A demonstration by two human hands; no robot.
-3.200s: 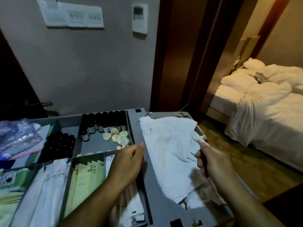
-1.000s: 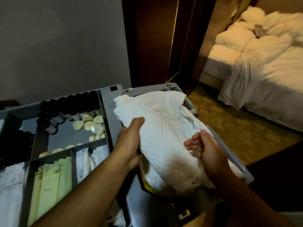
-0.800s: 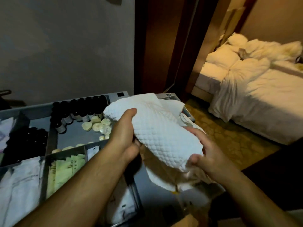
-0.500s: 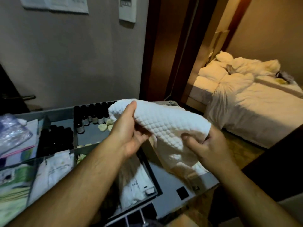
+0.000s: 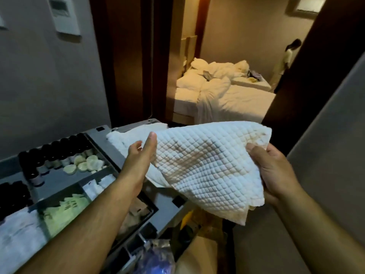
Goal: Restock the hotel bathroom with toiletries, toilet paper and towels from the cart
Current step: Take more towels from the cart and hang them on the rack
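Note:
A white quilted towel [image 5: 207, 167] hangs in the air above the right end of the grey cart [image 5: 116, 155]. My right hand [image 5: 276, 173] grips its right edge, thumb on top. My left hand [image 5: 141, 157] is at its left edge with straight fingers, thumb apart, touching the cloth. Another white cloth [image 5: 126, 139] lies on the cart's right section behind the towel. The cart tray holds dark small bottles [image 5: 53, 153], round pale soaps [image 5: 85, 163] and paper sachets [image 5: 65, 212].
An open doorway leads to a bedroom with an unmade white bed [image 5: 217, 95]. A person [image 5: 284, 64] stands at the far right of that room. A grey wall [image 5: 49, 76] with a thermostat is behind the cart. A dark panel [image 5: 316, 66] stands on the right.
The towel came up off the cart and spread out flatter between my hands. My left hand loosened from a grip to straight fingers. The view tilted up toward the bedroom.

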